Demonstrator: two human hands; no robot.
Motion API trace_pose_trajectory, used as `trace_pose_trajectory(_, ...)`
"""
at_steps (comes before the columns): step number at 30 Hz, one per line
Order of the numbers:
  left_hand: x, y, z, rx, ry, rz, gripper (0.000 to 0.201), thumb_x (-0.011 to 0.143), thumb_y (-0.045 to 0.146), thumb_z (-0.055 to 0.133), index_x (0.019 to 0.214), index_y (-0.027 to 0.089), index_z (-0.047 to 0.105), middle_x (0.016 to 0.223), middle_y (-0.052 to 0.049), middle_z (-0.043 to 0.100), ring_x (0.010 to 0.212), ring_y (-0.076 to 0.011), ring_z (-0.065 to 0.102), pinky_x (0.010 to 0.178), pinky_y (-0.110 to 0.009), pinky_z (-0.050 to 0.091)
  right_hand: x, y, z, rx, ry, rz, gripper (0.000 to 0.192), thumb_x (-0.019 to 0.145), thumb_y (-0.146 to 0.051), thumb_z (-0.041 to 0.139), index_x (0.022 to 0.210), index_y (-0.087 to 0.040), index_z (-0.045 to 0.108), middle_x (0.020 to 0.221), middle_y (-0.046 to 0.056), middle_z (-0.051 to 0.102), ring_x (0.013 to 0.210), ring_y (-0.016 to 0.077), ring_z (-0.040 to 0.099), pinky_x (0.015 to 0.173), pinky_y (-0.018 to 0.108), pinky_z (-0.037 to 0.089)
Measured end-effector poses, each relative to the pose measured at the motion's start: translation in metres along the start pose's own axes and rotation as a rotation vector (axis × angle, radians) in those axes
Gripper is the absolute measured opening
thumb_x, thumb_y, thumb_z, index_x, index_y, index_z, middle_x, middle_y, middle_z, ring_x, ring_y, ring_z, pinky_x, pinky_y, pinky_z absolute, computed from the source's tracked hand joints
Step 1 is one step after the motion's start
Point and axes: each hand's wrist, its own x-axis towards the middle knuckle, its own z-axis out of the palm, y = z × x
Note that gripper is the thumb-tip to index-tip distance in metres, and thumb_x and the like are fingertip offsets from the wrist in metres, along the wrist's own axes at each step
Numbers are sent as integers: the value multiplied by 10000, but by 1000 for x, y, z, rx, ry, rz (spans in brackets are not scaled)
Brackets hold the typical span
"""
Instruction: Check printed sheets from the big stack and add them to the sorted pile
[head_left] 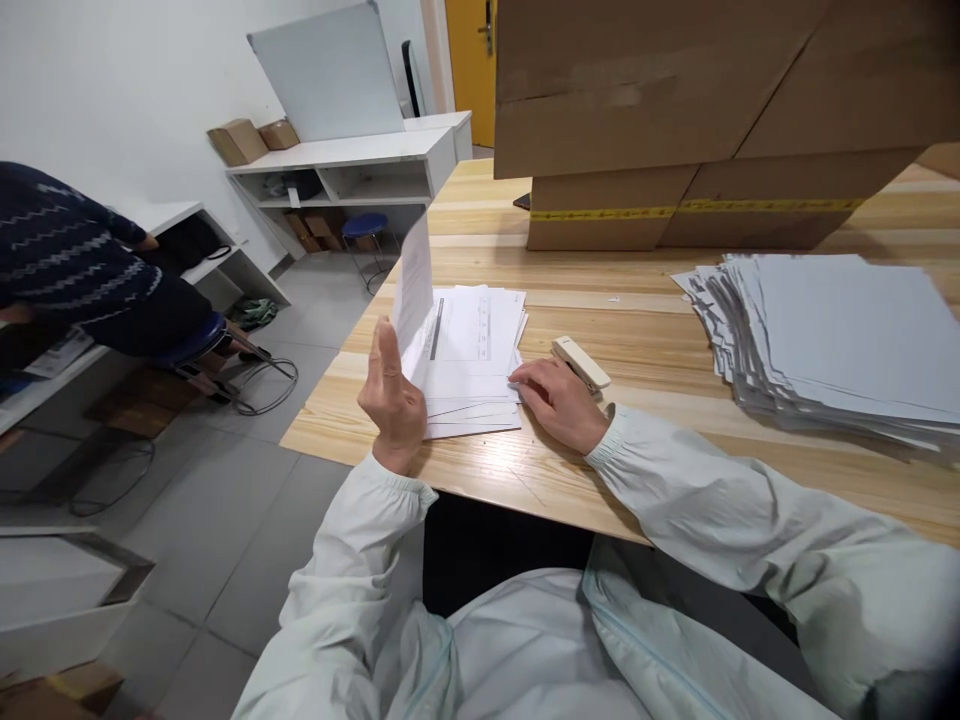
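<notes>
Left-hand (391,397) grip pinched on a single printed sheet (414,285), lifted upright above the left edge of a small fanned pile of forms (469,365) on the wooden tabletop (645,330). Right hand (559,400) flat, fingers spread loose on the pile's right edge, holding nothing, with a cream stapler (581,362) just beside its knuckles. Farther right, well apart, a thick stack of blank paper (840,340); behind, cardboard boxes (697,120); at far left, a person's dark patterned sleeve (67,250).

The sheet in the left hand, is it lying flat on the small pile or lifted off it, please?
Lifted: the sheet stands nearly upright in the left hand, above the small pile.
</notes>
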Motion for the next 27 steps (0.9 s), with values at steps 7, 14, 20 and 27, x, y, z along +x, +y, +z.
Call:
trace_pose_trajectory(7, 31, -14, 10, -51, -127, 191, 508, 1000, 109, 259, 1329, 219, 630, 1372, -104, 642, 1234, -184, 629, 872, -280, 537, -1, 0, 0, -26, -36, -28, 201, 930, -159, 491, 945, -199, 687, 1064, 87, 713, 1008, 248, 591, 939, 454, 452)
trace_pose_trajectory(14, 16, -18, 31, 59, -813, -87, 641, 907, 89, 465, 1525, 244, 395, 826, -19, 767, 645, -149, 650, 680, -257, 503, 1, -1, -1, 48, 38, 57, 179, 907, -210, 505, 935, -208, 682, 994, 84, 696, 970, 244, 599, 941, 451, 461)
trace_pose_trajectory(20, 14, -13, 25, -112, -828, -6, 692, 870, 14, 401, 1492, 314, 447, 1318, -51, 678, 944, -161, 701, 783, -272, 539, 10, -5, 14, 162, 115, 283, 279, 760, -206, 614, 1032, -249, 656, 1137, 72, 625, 1124, 271, 544, 1041, 503, 420)
trace_pose_trajectory(27, 10, -7, 26, -25, -975, -21, 377, 915, 161, 508, 1201, 285, 721, 1313, -9, 689, 1113, -224, 692, 852, -321, 549, 18, 2, 23, 238, 84, 322, 592, 633, -56, 553, 1177, -277, 633, 1329, 57, 564, 1323, 284, 452, 1176, 541, 296)
